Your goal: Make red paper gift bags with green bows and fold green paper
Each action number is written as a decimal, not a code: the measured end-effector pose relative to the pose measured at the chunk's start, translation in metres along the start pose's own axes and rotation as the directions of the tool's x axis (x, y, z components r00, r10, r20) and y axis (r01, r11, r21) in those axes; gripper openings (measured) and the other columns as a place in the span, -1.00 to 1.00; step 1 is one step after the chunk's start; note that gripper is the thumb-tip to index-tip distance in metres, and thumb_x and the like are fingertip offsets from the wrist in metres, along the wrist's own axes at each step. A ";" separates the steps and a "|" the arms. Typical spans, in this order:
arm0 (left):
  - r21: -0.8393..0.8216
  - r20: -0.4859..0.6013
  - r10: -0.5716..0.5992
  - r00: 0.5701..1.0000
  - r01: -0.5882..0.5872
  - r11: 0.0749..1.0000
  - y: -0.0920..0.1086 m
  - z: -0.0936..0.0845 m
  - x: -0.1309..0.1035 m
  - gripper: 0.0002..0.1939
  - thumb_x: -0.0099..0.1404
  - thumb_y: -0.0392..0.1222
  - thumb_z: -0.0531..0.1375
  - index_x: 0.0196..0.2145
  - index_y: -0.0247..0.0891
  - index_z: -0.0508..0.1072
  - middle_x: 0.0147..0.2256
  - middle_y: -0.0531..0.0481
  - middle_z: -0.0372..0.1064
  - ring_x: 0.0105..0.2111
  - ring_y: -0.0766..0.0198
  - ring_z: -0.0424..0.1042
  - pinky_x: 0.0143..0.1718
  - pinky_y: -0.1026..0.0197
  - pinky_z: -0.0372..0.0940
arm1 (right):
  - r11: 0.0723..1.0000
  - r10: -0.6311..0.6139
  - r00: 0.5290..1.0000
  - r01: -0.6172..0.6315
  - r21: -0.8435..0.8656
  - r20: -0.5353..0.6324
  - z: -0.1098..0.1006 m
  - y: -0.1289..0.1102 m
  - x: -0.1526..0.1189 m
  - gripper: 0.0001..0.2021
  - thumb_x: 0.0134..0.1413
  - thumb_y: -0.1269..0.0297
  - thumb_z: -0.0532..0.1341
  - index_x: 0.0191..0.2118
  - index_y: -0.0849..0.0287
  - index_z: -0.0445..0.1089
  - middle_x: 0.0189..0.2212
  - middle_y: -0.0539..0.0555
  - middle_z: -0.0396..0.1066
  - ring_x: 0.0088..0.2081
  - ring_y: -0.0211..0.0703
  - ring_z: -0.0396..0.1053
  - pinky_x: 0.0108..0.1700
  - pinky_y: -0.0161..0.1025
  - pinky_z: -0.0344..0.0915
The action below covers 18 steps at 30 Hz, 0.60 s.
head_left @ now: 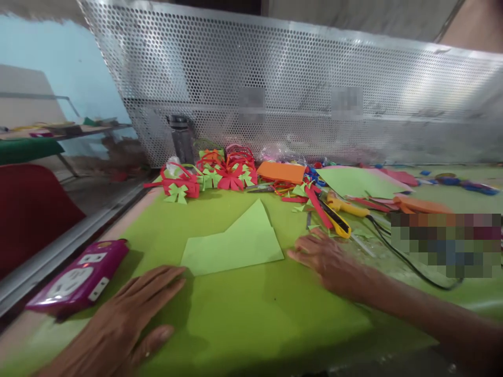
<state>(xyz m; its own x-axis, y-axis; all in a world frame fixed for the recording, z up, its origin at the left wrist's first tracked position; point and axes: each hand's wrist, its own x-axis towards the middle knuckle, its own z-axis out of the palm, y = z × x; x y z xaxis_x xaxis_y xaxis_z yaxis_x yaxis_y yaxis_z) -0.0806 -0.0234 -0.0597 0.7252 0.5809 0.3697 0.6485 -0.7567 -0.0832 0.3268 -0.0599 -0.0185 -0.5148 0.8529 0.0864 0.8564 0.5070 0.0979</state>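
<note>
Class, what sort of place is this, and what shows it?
Probably a craft workspace: green paper lies on the table, with paper decorations and what looks like a glue gun nearby.

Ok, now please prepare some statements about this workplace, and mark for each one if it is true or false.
1. The light green paper lies between the left hand and the right hand. True.
2. The dark bottle stands before the perforated metal panel. True.
3. The left hand grips the dark bottle. False: its fingers are stretched out by the paper's left end, and the bottle stands at the back.
4. The magenta box lies to the right of the right hand. False: the magenta box lies at the far left, beyond the left hand.
5. The orange sheet lies farther back than the light green paper. True.
</note>
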 end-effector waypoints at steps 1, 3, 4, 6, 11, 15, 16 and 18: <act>0.010 0.004 0.011 1.000 -0.011 1.000 0.001 -0.006 0.005 -0.44 0.26 0.13 0.06 0.19 0.01 0.15 0.13 0.07 0.27 0.10 0.09 0.27 0.12 0.14 0.14 | 0.998 0.048 0.999 -0.048 0.047 -0.006 -0.004 -0.002 0.005 -0.61 0.00 0.62 0.07 -0.08 0.16 0.41 -0.27 0.13 0.40 -0.22 -0.10 0.34 -0.06 -0.07 0.15; 0.008 0.016 0.032 0.999 -0.032 0.999 0.008 -0.016 0.021 -0.49 0.27 0.05 0.09 0.15 -0.03 0.21 0.11 0.03 0.29 0.07 0.10 0.31 0.10 0.13 0.18 | 0.971 0.143 0.989 -0.136 0.197 -0.022 -0.013 -0.010 0.020 -0.77 0.10 0.50 0.08 -0.20 0.21 0.45 -0.32 0.12 0.42 -0.29 -0.14 0.35 -0.22 -0.20 0.19; 0.001 0.062 0.053 0.997 -0.053 0.999 0.014 -0.019 0.032 -0.46 0.29 0.04 0.08 0.19 -0.10 0.18 0.14 -0.04 0.25 0.10 0.07 0.27 0.13 0.08 0.16 | 0.937 0.191 0.981 -0.173 0.304 -0.028 -0.018 -0.016 0.030 -0.82 0.11 0.43 0.10 -0.26 0.23 0.46 -0.35 0.10 0.43 -0.33 -0.17 0.35 -0.29 -0.26 0.19; -0.047 0.145 0.158 0.977 -0.153 0.987 0.028 -0.022 0.056 -0.38 0.30 0.13 0.04 0.22 -0.21 0.12 0.19 -0.14 0.16 0.17 0.00 0.17 0.16 -0.05 0.11 | 0.812 0.197 0.979 -0.188 0.552 0.044 -0.023 -0.031 0.053 -0.85 0.08 0.36 0.13 -0.40 0.24 0.44 -0.49 0.02 0.43 -0.48 -0.29 0.31 -0.43 -0.35 0.15; -0.233 0.360 0.272 0.892 -0.197 0.952 0.048 -0.017 0.092 -0.19 0.28 0.30 -0.08 0.31 -0.25 -0.14 0.30 -0.20 -0.19 0.29 -0.01 -0.17 0.24 -0.16 -0.11 | 0.537 0.105 0.917 -0.379 0.754 0.386 -0.013 -0.054 0.100 -0.83 -0.10 0.29 0.21 -0.59 0.23 0.33 -0.73 -0.10 0.26 -0.67 -0.38 0.21 -0.61 -0.44 0.10; -0.332 0.384 0.295 0.875 -0.168 0.928 0.042 -0.017 0.087 -0.19 0.30 0.27 -0.10 0.32 -0.23 -0.25 0.31 -0.16 -0.25 0.30 0.09 -0.23 0.27 -0.10 -0.21 | 0.489 0.100 0.875 -0.459 0.742 0.475 -0.007 -0.051 0.110 -0.81 -0.25 0.32 0.29 -0.66 0.21 0.27 -0.77 -0.12 0.23 -0.70 -0.39 0.19 -0.65 -0.45 0.13; -0.345 0.374 0.295 0.879 -0.163 0.924 0.040 -0.017 0.085 -0.19 0.30 0.27 -0.10 0.32 -0.21 -0.26 0.31 -0.15 -0.25 0.30 0.09 -0.23 0.27 -0.09 -0.22 | 0.481 0.102 0.866 -0.474 0.738 0.490 -0.007 -0.050 0.111 -0.81 -0.26 0.32 0.29 -0.67 0.20 0.26 -0.78 -0.12 0.22 -0.71 -0.38 0.19 -0.66 -0.45 0.14; -0.361 0.349 0.291 0.891 -0.159 0.919 0.038 -0.016 0.082 -0.18 0.29 0.28 -0.08 0.32 -0.20 -0.25 0.31 -0.15 -0.25 0.30 0.07 -0.22 0.27 -0.11 -0.22 | 0.473 0.114 0.852 -0.498 0.727 0.510 -0.010 -0.050 0.111 -0.79 -0.28 0.32 0.30 -0.68 0.20 0.25 -0.79 -0.12 0.21 -0.71 -0.38 0.18 -0.67 -0.44 0.13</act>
<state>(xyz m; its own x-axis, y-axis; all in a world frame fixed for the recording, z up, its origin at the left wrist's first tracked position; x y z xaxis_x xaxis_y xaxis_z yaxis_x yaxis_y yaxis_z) -0.0005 -0.0093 -0.0179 0.9157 0.4016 -0.0183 0.3970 -0.8962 0.1982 0.2266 0.0088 -0.0033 -0.3210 0.8482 -0.4213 0.6905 -0.0948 -0.7170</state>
